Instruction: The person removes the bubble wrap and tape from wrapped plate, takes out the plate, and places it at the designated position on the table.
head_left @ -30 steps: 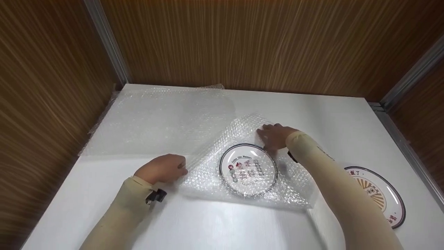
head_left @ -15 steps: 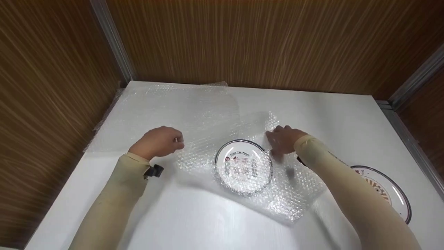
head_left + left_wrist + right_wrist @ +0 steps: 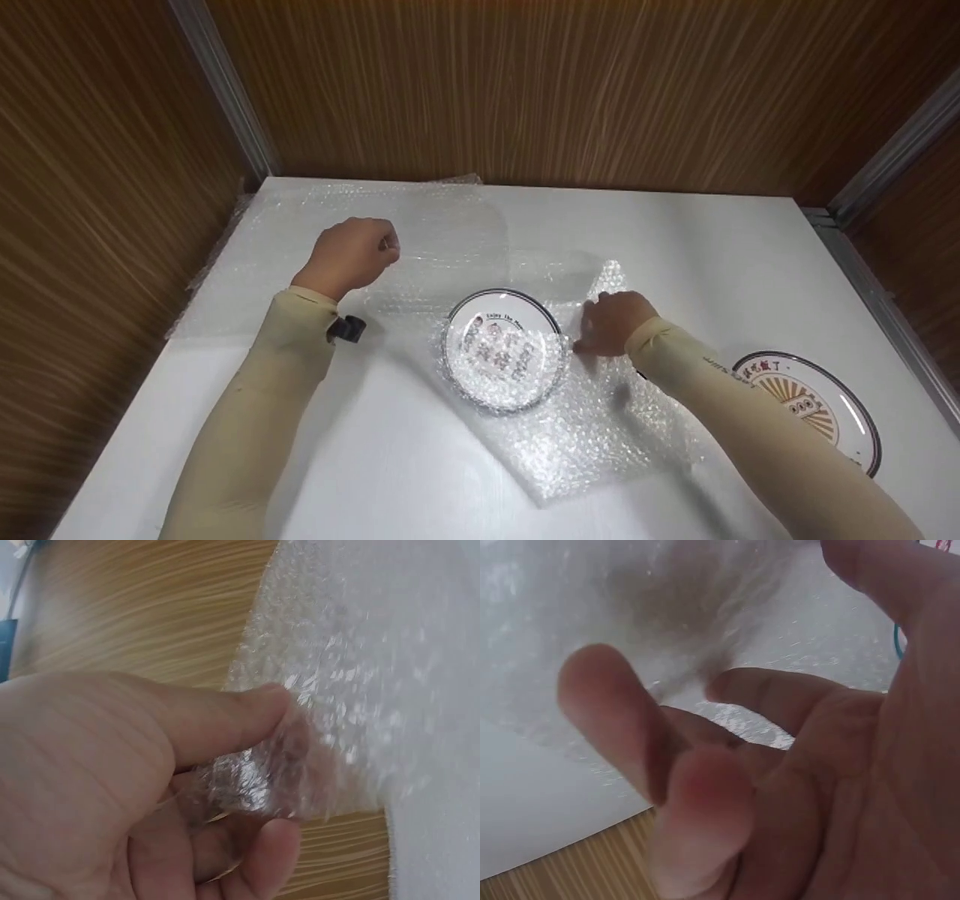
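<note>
A round white plate (image 3: 504, 319) with a dark double rim and printed lettering lies face up, its lower part seen through clear bubble wrap (image 3: 547, 457). My left hand (image 3: 349, 251), raised left of the plate, pinches a corner of bubble wrap (image 3: 330, 675) between thumb and curled fingers, as the left wrist view shows. Just right of the plate, my right hand (image 3: 616, 322) is over the wrap with fingers loosely bent. In the right wrist view, nothing shows between the fingers of that hand (image 3: 780, 765); whether the fingertips touch the wrap, I cannot tell.
Another sheet of bubble wrap (image 3: 247, 292) covers the back left of the white table (image 3: 720, 247). A second plate (image 3: 851, 409) with an orange sunburst lies at the right, partly behind my right forearm. Wood-grain panels (image 3: 525, 90) stand behind and at both sides.
My left hand has moved up and away with the wrap's corner, turning the sheet's lower edge downward. The plate's upper part now shows uncovered. My right hand has shifted slightly.
</note>
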Motion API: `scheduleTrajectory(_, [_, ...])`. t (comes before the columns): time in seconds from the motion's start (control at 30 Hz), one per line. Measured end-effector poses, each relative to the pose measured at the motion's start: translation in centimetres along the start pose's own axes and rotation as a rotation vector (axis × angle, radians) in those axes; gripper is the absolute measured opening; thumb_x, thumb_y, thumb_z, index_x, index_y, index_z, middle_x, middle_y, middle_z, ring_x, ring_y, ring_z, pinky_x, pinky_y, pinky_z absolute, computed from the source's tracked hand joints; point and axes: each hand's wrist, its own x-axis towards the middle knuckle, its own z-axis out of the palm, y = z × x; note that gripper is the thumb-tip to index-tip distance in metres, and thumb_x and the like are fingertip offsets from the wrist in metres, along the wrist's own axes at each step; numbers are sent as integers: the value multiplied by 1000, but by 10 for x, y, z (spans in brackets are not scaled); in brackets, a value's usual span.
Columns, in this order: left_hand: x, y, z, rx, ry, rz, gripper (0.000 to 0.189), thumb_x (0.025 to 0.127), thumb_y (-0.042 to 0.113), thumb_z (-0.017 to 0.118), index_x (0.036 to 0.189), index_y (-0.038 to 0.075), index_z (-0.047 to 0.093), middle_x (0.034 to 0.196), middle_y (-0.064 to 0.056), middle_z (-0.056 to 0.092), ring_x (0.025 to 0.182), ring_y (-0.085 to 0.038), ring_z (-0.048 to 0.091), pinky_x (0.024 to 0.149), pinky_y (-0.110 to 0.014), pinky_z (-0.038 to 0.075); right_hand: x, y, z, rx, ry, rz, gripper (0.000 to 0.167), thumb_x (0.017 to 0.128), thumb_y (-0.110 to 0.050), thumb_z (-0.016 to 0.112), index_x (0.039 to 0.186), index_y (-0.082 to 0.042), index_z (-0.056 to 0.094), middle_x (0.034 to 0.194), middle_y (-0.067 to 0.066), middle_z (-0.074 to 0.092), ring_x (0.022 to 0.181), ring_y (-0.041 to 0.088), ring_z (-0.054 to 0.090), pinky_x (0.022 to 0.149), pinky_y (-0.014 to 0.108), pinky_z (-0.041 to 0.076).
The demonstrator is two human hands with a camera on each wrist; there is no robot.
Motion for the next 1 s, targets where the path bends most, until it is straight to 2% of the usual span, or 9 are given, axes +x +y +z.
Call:
scheduleTrajectory(0.07, [9, -2, 4, -2, 13, -3, 17, 101, 18, 65, 107, 5, 75, 104, -13, 75, 96, -32, 69, 87, -53, 53, -7, -7, -1, 6, 2, 22, 44, 85, -53, 66, 68, -12, 67, 68, 5, 60, 59, 23, 55, 56, 44, 53])
scheduleTrajectory(0.17, [23, -8, 13, -10, 34, -12, 16, 100, 19, 67, 105, 6, 75, 103, -13, 74, 96, -32, 68, 87, -53, 52, -14, -16, -1, -44, 12, 30, 53, 87, -55, 64, 54, -15, 55, 56, 0, 49, 54, 20, 50, 53, 42, 51])
scheduleTrajectory(0.3, [39, -17, 27, -30, 28, -35, 15, 100, 17, 67, 104, 5, 75, 104, -14, 74, 98, -33, 67, 89, -52, 52, -18, -21, 0, -70, 11, 42, 56, 88, -58, 63, 53, -16, 48, 55, -1, 46, 52, 19, 48, 51, 41, 51])
scheduleTrajectory(0.47, [46, -34, 47, -73, -58, -113, 18, 100, 16, 63, 107, 3, 73, 114, -15, 72, 109, -35, 65, 97, -52, 50, -16, -16, -3, -18, -5, 49, 52, 82, -56, 66, 54, -16, 48, 57, -2, 49, 54, 18, 48, 52, 42, 53])
scheduleTrajectory(0.6, [44, -51, 58, -172, -144, -223, 26, 99, 21, 61, 114, 2, 70, 119, -16, 68, 107, -33, 60, 97, -51, 49, -13, -7, -5, -8, 4, 2, 45, 80, -56, 68, 59, -17, 63, 57, -4, 53, 55, 17, 49, 55, 43, 54])
scheduleTrajectory(0.7, [42, -61, 62, -206, -156, -269, 31, 101, 24, 60, 120, 1, 67, 123, -17, 66, 109, -34, 59, 98, -52, 48, -11, -2, -1, -8, 25, -36, 40, 80, -58, 69, 70, -20, 73, 70, 0, 62, 59, 19, 53, 57, 44, 54])
scheduleTrajectory(0.83, [41, -59, 62, -149, -79, -226, 39, 101, 22, 59, 133, -2, 58, 132, -24, 60, 122, -41, 56, 103, -55, 46, -12, 2, 7, -40, 63, -73, 51, 83, -57, 68, 93, -7, 73, 90, 11, 64, 66, 24, 56, 58, 45, 54])
scheduleTrajectory(0.93, [39, -41, 59, -97, 30, -159, 52, 99, 18, 61, 145, -3, 48, 140, -28, 51, 130, -44, 49, 105, -57, 44, -14, 8, 11, -57, 73, -101, 57, 85, -53, 67, 104, 1, 69, 91, 14, 62, 67, 24, 55, 57, 45, 53])
scheduleTrajectory(1.0, [36, -23, 57, -73, 115, -105, 59, 97, 15, 63, 150, -2, 44, 144, -28, 46, 134, -45, 43, 107, -57, 42, -15, 14, 11, -36, 70, -115, 51, 85, -51, 68, 100, -2, 69, 86, 11, 61, 66, 23, 54, 57, 44, 52])
